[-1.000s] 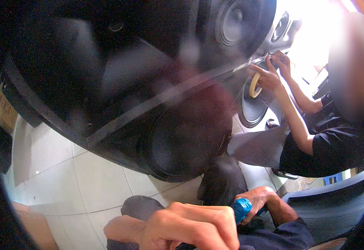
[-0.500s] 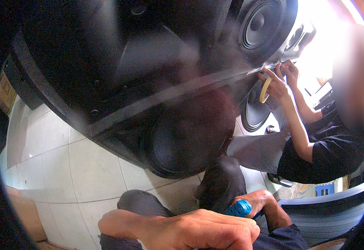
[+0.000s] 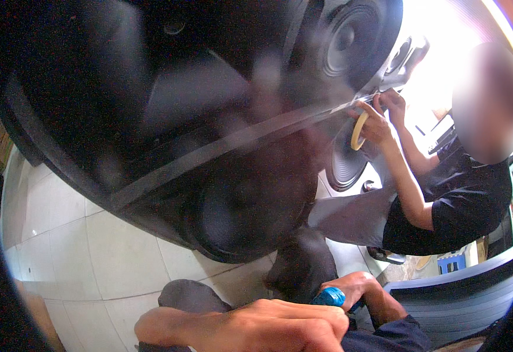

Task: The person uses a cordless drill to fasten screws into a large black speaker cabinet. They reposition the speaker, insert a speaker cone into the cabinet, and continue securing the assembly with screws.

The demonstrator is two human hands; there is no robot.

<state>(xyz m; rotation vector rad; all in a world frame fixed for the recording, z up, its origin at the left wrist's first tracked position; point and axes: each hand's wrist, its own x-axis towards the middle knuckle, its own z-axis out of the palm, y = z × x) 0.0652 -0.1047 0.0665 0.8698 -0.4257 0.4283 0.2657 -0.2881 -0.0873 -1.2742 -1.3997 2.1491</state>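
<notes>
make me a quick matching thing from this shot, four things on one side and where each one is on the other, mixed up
Things:
1. blue handle
2. roll of tape
3. large black speaker cabinet
4. white tiled floor

Places:
A. lower left, under the cabinet
B. in the right hand at the bottom edge
C. fills the upper middle of the view
D. in the other person's hand, upper right

Pairs: 1-B, 2-D, 3-C, 4-A
</notes>
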